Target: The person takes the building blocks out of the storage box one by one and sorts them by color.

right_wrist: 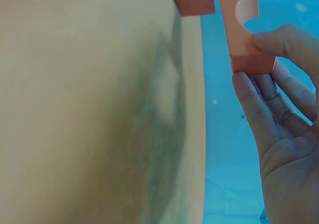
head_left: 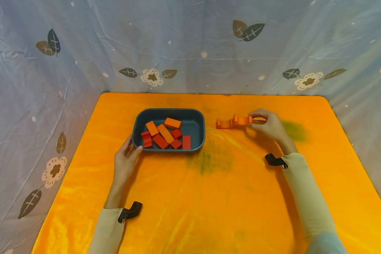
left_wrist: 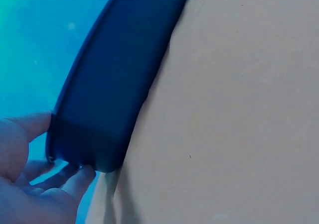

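Note:
My left hand (head_left: 125, 158) grips the near left corner of a dark blue-grey plastic bin (head_left: 200, 132), thumb at the rim and fingers against the outer wall. In the left wrist view the bin (left_wrist: 109, 79) shows only its outer side. Inside it lie red and orange toy blocks, including an orange block (head_left: 172, 123) and a red block (head_left: 160, 141). Right of the bin, my right hand (head_left: 270, 125) pinches an orange arch-shaped block (head_left: 242, 120) by one end, its hollow facing up. A redder arch block (head_left: 224, 124) sits beside its left end.
A yellow-orange cloth (head_left: 190, 197) covers the table, with greenish stains (head_left: 209, 160) near the middle. Behind and at both sides hangs a grey-blue curtain (head_left: 203, 35) with leaf and flower prints. A black wrist camera mount (head_left: 274, 160) juts inward from the right sleeve.

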The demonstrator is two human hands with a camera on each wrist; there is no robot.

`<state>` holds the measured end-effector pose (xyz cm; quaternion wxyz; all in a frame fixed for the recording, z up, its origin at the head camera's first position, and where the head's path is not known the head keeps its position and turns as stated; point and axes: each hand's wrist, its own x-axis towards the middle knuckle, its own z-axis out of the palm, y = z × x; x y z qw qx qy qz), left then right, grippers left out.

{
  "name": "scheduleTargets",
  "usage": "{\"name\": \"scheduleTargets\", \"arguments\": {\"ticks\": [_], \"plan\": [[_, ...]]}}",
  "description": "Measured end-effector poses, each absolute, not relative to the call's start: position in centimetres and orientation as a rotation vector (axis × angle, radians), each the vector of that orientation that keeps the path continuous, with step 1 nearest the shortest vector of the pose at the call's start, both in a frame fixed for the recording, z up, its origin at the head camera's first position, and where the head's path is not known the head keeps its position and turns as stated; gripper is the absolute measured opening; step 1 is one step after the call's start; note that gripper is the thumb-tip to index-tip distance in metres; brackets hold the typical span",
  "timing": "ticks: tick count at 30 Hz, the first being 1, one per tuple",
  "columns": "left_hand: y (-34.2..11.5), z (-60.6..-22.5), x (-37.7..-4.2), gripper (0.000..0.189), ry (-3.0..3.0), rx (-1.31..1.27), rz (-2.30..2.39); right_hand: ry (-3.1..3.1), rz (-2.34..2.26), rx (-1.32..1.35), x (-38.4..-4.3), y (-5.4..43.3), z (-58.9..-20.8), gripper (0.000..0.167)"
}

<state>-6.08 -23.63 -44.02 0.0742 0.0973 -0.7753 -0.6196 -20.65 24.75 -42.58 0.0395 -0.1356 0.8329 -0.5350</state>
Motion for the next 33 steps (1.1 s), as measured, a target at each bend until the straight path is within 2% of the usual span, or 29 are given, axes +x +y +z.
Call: {"name": "scheduleTargets", "arguments": {"ticks": [25, 33], "plan": [[-23.8, -44.4, -6.2, 0.067, -2.332, 0.281, -1.855, 2.549, -1.458, -0.363, -21.2, 25.9, -44.9, 0.042], [-23.8, -44.3, -6.1, 0.066, -2.309, 0.298, -1.861, 2.597, -1.350, -0.344, -21.4, 25.5, -44.3, 0.042]]}}
